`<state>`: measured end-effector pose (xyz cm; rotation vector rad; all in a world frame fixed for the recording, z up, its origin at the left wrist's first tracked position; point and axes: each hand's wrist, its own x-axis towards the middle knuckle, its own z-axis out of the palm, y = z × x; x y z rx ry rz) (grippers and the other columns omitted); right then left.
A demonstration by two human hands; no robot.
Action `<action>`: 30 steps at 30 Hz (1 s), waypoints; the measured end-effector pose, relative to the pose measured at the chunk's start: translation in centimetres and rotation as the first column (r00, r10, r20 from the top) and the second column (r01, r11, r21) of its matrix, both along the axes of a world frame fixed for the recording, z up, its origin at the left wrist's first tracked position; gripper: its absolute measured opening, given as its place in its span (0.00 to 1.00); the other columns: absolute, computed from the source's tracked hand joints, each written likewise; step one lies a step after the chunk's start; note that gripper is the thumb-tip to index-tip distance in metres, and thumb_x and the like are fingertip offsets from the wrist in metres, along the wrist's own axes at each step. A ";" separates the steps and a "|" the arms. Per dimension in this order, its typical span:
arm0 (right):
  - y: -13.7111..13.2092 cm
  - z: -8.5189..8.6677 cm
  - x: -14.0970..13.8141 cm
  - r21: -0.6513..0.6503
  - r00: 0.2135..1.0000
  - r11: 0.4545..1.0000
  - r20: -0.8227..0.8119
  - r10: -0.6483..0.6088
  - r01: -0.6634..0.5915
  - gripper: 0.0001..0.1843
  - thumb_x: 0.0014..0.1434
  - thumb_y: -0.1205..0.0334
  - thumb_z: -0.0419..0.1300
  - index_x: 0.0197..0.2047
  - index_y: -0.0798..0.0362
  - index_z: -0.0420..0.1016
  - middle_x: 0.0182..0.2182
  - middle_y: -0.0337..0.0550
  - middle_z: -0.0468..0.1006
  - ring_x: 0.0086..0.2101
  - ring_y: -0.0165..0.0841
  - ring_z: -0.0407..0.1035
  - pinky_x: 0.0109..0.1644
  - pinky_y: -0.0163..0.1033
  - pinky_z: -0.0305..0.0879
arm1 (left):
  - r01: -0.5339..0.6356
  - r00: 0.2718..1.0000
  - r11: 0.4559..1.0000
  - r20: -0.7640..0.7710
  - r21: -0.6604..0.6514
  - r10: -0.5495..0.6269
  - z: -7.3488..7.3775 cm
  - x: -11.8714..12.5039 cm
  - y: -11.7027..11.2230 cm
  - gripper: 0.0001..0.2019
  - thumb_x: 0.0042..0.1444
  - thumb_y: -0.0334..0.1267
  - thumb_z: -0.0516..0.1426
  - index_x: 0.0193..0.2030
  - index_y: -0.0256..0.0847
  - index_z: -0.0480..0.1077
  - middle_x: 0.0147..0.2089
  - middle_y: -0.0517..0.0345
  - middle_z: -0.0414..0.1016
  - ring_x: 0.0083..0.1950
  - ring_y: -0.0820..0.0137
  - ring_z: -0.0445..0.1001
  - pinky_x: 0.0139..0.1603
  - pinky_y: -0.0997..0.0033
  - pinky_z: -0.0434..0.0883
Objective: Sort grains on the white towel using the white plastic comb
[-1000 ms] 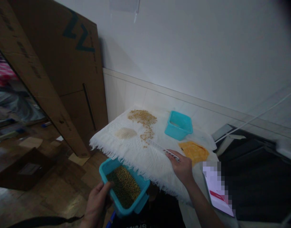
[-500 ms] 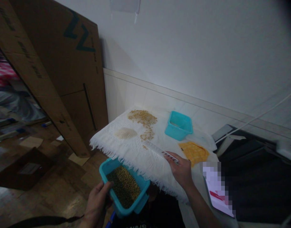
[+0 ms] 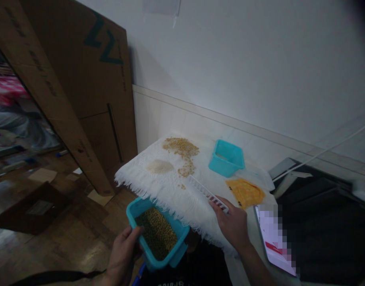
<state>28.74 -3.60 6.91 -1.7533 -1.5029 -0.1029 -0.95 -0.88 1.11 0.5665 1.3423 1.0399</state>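
Observation:
My left hand (image 3: 121,256) grips the near-left rim of a teal tub (image 3: 176,254) filled with soybeans (image 3: 157,232), held just below the fringed front edge of a white towel (image 3: 170,194). My right hand (image 3: 232,224) is closed on one end of a clear ruler (image 3: 204,190) that lies slanted on the towel, its far end next to a few stray beans. Farther back on the towel lie a spread pile of yellow beans (image 3: 180,149) and a small white mound of grain (image 3: 159,166).
A second teal tub (image 3: 226,157) stands at the back right of the towel, an orange heap (image 3: 246,192) beside it. A phone (image 3: 274,240) lies to my right. Big cardboard boxes (image 3: 81,91) lean at the left; a black surface (image 3: 328,222) fills the right.
The ruler and my right hand have slid slightly toward me and to the right. The tub in my left hand has hardly moved.

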 end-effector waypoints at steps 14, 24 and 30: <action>-0.7 -0.8 -0.9 0.014 0.999 1.000 0.034 0.012 -0.012 0.22 0.69 0.45 0.57 0.42 0.50 0.87 0.28 0.44 0.87 0.24 0.38 0.81 0.31 0.35 0.75 | 0.017 0.999 0.999 0.050 -0.038 -0.015 0.4 -0.1 0.2 0.18 0.35 0.51 0.70 0.23 0.40 0.72 0.17 0.67 0.65 0.20 0.77 0.60 0.22 0.75 0.60; 0.5 -0.6 -2.0 0.003 1.000 1.000 0.014 -0.004 0.004 0.24 0.69 0.44 0.55 0.41 0.50 0.87 0.28 0.44 0.87 0.24 0.39 0.82 0.32 0.37 0.78 | -0.003 0.998 1.000 0.066 -0.019 0.004 0.1 -0.1 0.4 0.16 0.36 0.48 0.71 0.24 0.40 0.74 0.16 0.68 0.67 0.18 0.76 0.61 0.20 0.75 0.64; 0.6 -0.3 -3.4 0.021 0.983 0.982 0.007 0.186 -0.186 0.17 0.70 0.53 0.56 0.43 0.48 0.87 0.36 0.42 0.89 0.33 0.38 0.85 0.41 0.35 0.80 | 0.006 0.998 0.999 0.056 0.036 -0.008 -2.1 -0.4 0.8 0.17 0.43 0.50 0.69 0.25 0.41 0.71 0.15 0.68 0.65 0.17 0.76 0.61 0.18 0.77 0.58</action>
